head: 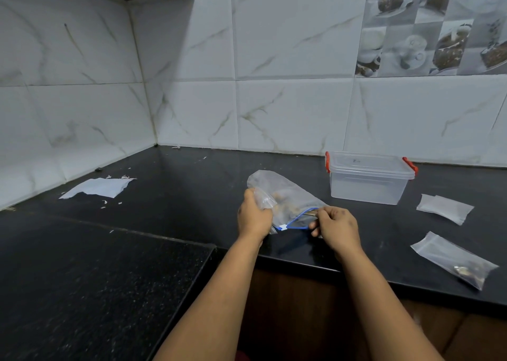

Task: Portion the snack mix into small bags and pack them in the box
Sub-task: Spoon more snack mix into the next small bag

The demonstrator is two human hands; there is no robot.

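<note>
Both grips, left hand (253,215) and right hand (336,227), pinch the zip bag (288,196) near the counter edge (301,262).

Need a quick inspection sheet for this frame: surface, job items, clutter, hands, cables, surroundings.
Surface: black counter, white crumbs scattered.
Job's things: big zip bag of snack mix, mouth open; lidded box with red clips; small bags, one flat, one filled.
Clutter: torn paper at left.
Grippers: left hand grips the big bag; right hand pinches its blue zip edge.
Cables: nothing seen.
Surroundings: marbled wall tiles, corner.
</note>
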